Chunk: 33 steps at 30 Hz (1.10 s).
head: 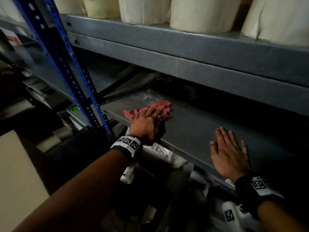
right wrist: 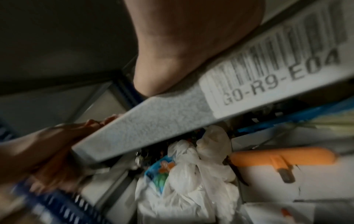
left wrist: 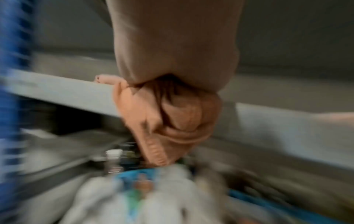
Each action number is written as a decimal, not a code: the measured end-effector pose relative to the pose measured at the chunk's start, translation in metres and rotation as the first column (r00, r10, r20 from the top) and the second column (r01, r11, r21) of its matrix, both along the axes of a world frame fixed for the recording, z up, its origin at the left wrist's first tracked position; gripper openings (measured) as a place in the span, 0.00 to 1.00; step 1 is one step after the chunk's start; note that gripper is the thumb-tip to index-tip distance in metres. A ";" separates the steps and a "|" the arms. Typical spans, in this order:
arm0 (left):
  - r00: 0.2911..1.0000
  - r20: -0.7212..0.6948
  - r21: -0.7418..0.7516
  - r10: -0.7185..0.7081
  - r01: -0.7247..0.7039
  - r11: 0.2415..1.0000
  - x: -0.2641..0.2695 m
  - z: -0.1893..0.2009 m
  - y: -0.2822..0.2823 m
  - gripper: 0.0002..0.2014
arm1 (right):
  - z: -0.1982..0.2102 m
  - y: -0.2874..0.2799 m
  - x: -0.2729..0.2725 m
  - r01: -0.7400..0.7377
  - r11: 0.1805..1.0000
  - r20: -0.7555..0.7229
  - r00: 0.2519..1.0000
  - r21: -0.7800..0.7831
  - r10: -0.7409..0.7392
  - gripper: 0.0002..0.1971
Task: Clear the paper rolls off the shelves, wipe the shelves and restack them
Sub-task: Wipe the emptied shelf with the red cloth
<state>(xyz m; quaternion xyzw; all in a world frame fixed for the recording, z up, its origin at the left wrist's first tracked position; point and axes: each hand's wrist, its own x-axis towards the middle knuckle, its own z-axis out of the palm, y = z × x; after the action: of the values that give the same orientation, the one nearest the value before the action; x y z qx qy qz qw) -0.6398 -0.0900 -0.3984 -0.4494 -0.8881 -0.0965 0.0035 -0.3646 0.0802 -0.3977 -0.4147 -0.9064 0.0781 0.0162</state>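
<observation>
Your left hand [head: 145,125] lies flat on the pink cloth [head: 160,107], fingers straight, pressing it onto the cleared grey shelf [head: 192,131] close to the blue upright [head: 55,52]. Part of the cloth hangs bunched over the shelf's front lip, under your palm, as the left wrist view shows. Your right hand [head: 229,154] rests open and spread on the same shelf, holding nothing, well to the far side of the cloth from the upright, its palm heel at the front edge above the barcode label [right wrist: 275,72]. The paper rolls [head: 200,14] you can see stand on the shelf above, farther from the upright than the cloth and overhead of your wiping hand; none sit on the shelf being wiped.

What could go wrong from here, as I judge it:

- The overhanging cloth may slip off the lip if you sweep away from the upright without gathering it, and drop among the white bags [right wrist: 191,178] below.
- A sweep back toward the upright may knock your knuckles or wrist camera against its perforated steel.
- The back of the shelf is dark, so you may leave dust unwiped there.
- Lifting your head or arm sharply may bump the shelf above and jar the rolls.
- Leaning hard on your right palm loads the front edge; the lip may press into your palm.
</observation>
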 end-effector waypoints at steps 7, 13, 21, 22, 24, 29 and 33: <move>0.966 0.065 -0.044 0.249 -0.247 0.968 -0.021 0.007 0.006 0.37 | 0.017 -0.027 -0.056 -0.209 0.975 0.001 0.978 0.071 0.209 0.35; 0.984 0.044 -0.045 0.173 -0.171 0.984 -0.055 0.005 -0.010 0.39 | 0.000 -0.051 -0.138 -0.339 0.939 -0.009 0.941 -0.051 0.339 0.31; 0.875 0.052 -0.092 0.481 -0.475 0.875 -0.142 0.014 -0.023 0.31 | -0.009 -0.051 -0.139 -0.329 0.944 -0.035 0.943 0.028 0.330 0.36; 0.868 0.048 -0.098 0.494 -0.488 0.867 -0.130 0.012 -0.020 0.32 | -0.008 -0.051 -0.138 -0.330 0.943 -0.043 0.943 0.036 0.331 0.37; 0.903 0.024 -0.066 0.429 -0.426 0.902 -0.109 0.004 -0.018 0.36 | -0.007 -0.050 -0.138 -0.328 0.944 -0.051 0.943 0.030 0.329 0.36; 0.919 0.049 -0.084 0.392 -0.387 0.918 -0.158 0.007 -0.031 0.30 | -0.009 -0.051 -0.138 -0.326 0.945 -0.051 0.944 0.029 0.327 0.36; 0.922 0.053 0.033 0.384 -0.386 0.922 -0.155 0.000 -0.006 0.29 | -0.009 -0.051 -0.139 -0.330 0.943 -0.042 0.943 0.031 0.331 0.36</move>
<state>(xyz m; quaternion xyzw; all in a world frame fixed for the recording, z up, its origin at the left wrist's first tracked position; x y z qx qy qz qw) -0.7945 -0.0958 -0.3984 -0.2637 -0.9566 -0.1231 0.0118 -0.5039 0.0297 -0.4065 -0.2547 -0.9634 0.0786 0.0291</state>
